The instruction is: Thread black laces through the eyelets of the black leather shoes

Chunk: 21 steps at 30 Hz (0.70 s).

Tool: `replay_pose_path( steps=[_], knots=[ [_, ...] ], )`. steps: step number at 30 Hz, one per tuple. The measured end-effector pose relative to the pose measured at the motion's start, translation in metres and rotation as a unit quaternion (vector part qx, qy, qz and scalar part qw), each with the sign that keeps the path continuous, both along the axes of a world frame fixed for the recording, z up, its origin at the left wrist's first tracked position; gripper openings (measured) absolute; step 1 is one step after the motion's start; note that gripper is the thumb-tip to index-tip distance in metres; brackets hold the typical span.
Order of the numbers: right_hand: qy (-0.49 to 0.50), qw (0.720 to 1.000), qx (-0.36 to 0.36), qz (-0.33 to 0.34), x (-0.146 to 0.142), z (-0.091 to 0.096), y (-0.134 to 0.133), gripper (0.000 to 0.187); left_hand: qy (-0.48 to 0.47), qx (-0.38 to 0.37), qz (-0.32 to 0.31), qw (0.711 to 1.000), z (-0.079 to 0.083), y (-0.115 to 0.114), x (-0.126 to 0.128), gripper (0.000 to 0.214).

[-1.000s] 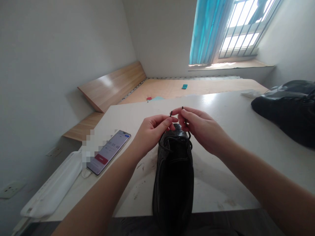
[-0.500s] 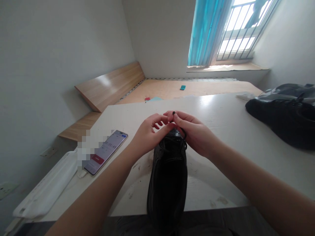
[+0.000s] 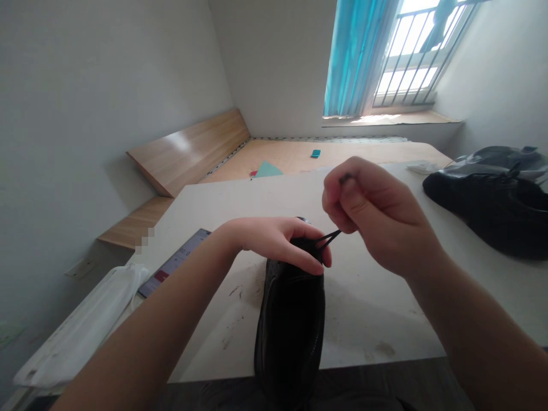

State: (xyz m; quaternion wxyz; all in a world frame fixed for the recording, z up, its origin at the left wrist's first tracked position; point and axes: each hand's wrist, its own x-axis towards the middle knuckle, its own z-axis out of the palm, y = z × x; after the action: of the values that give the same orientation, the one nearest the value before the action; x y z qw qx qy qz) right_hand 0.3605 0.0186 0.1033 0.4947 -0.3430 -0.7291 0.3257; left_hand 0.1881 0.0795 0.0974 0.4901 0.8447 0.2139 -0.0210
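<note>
A black lace-up shoe (image 3: pixel 291 325) stands at the table's front edge, its toe pointing away from me and its opening facing me. My left hand (image 3: pixel 274 240) lies across the laced part, thumb and fingers closed round the upper by the eyelets. My right hand (image 3: pixel 379 214) is a fist raised to the right of the shoe, shut on a black shoelace (image 3: pixel 331 236). Strands of the lace run taut from the eyelets beside my left fingertips up to that fist. A dark lace end shows above the right thumb. Most of the toe is hidden behind my left hand.
Another black shoe (image 3: pixel 492 211) sits at the right of the white table (image 3: pixel 240 200). On the left lie a phone (image 3: pixel 171 265), partly behind my left forearm, and a white plastic-looking item (image 3: pixel 81 331). Beyond the table is a wooden bed board (image 3: pixel 291 151).
My right hand has pulled up and to the right with the lace, drawing it taut. My left hand has come down from the lace ends onto the shoe's laced part.
</note>
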Motion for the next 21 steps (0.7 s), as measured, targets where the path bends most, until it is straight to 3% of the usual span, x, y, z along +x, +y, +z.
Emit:
replay_pose_path(
  steps=[3, 7, 9, 11, 13, 16, 19, 21],
  knots=[
    [-0.217, 0.965, 0.136, -0.052, 0.004, -0.004, -0.009, 0.016, 0.031, 0.027, -0.022, 0.999, 0.002, 0.005, 0.004, 0.032],
    [-0.418, 0.854, 0.293, -0.1, 0.013, -0.011, -0.017, 0.02, 0.009, 0.047, -0.043, 0.998, -0.003, 0.008, 0.012, 0.029],
    [-0.474, 0.809, 0.322, -0.133, 0.019, -0.011, -0.018, 0.02, 0.005, 0.043, -0.039, 0.998, -0.007, 0.006, 0.015, 0.034],
    [-0.519, 0.786, 0.304, -0.139, 0.023, -0.009, -0.017, 0.019, 0.02, 0.05, -0.014, 0.998, -0.008, 0.002, 0.016, 0.043],
    [-0.54, 0.799, 0.237, -0.112, 0.025, -0.006, -0.016, 0.017, 0.039, 0.072, 0.01, 0.997, -0.008, -0.001, 0.016, 0.054],
    [-0.494, 0.863, 0.091, -0.053, 0.023, 0.0, -0.014, 0.012, 0.035, 0.091, 0.006, 0.995, -0.007, -0.003, 0.012, 0.064],
    [-0.357, 0.933, -0.038, 0.017, 0.015, 0.006, -0.011, 0.024, 0.013, 0.041, -0.036, 0.998, -0.007, 0.001, 0.009, 0.049],
    [-0.259, 0.958, -0.104, 0.062, 0.006, 0.009, -0.011, 0.026, -0.004, 0.014, -0.042, 0.999, -0.009, 0.004, 0.008, 0.033]
  ],
)
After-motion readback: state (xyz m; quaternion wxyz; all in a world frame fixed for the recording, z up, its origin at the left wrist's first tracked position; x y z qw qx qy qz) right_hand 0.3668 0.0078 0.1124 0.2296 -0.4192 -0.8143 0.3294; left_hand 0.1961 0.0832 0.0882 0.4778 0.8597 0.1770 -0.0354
